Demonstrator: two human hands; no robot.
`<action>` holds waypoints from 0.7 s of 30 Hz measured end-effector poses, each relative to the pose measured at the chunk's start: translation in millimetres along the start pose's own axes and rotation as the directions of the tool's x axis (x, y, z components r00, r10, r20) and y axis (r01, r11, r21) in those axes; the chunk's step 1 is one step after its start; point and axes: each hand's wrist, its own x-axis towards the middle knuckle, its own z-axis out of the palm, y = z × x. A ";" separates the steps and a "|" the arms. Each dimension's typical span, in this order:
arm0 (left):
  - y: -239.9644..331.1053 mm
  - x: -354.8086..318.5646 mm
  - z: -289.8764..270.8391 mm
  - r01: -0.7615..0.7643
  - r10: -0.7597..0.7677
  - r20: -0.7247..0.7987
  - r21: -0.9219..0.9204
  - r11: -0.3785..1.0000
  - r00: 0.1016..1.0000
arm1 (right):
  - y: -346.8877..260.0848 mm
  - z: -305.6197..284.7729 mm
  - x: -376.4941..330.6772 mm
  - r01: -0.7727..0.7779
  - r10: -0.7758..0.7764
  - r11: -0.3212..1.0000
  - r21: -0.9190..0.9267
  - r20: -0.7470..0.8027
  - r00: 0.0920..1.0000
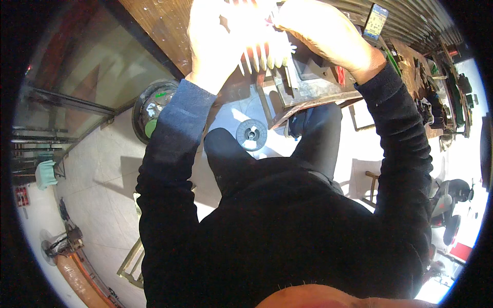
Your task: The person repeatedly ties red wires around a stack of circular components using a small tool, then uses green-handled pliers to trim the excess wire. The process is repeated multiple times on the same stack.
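Our left hand (213, 45) and right hand (328, 38) flank a pale pronged object (270, 57); we cannot tell, through glare, whether fingers grip.

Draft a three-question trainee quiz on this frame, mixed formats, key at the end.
1. True or false: the phone is nearer the right hand than the left hand.
2. Choose: what shows between the knees? A) a stool; B) a round disc; C) a basket.
3. Short answer: what makes the pale tapered pieces at the hands hard to identify?

Key: 1. True. 2. B. 3. Glare washes out much of that area.
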 end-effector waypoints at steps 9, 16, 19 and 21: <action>5.1 -1.3 -2.5 -0.036 0.036 0.021 0.001 0.999 0.999 | 17.3 26.5 0.9 0.278 -0.277 0.960 -0.010 -0.136 0.951; 3.7 -6.1 -3.7 -0.067 0.067 -0.004 0.027 0.997 0.998 | 41.5 39.0 -3.9 0.271 -0.246 0.957 0.098 -0.212 0.946; -0.1 -9.8 -2.9 -0.106 0.106 -0.011 0.044 0.993 0.994 | 52.4 45.0 -4.5 0.281 -0.218 0.937 0.208 -0.281 0.935; -5.6 -11.0 -0.8 -0.139 0.139 -0.009 0.051 0.989 0.990 | 55.1 50.7 -3.4 0.286 -0.207 0.925 0.250 -0.301 0.931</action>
